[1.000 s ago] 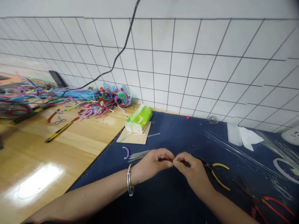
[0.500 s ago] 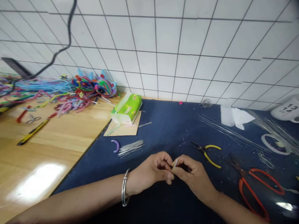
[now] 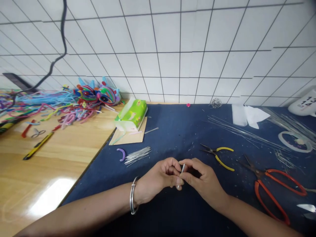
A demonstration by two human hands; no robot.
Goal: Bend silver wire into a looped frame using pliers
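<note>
Nearer to me than the green tissue pack (image 3: 135,113), and off to its right, I have both hands meeting over the dark blue tabletop (image 3: 177,131). The left hand (image 3: 154,182) has its thumb and curled fingers closed on the lower part of a small pale piece (image 3: 183,168). The right hand (image 3: 206,182) has its thumb and forefinger pinched about the upper part, which leans at a slant between the fingertips. So each grip is grasping the same piece, and I judge that one can steady it while the other turns it. From here I cannot tell its full shape, since the fingers hide much of it.

In front of the pack, a bundle of short wires (image 3: 137,156) lies just beside a purple curved piece (image 3: 123,154). Well to the pack's right are the yellow-handled pliers (image 3: 225,149), and farther right the red-handled shears (image 3: 258,173).
</note>
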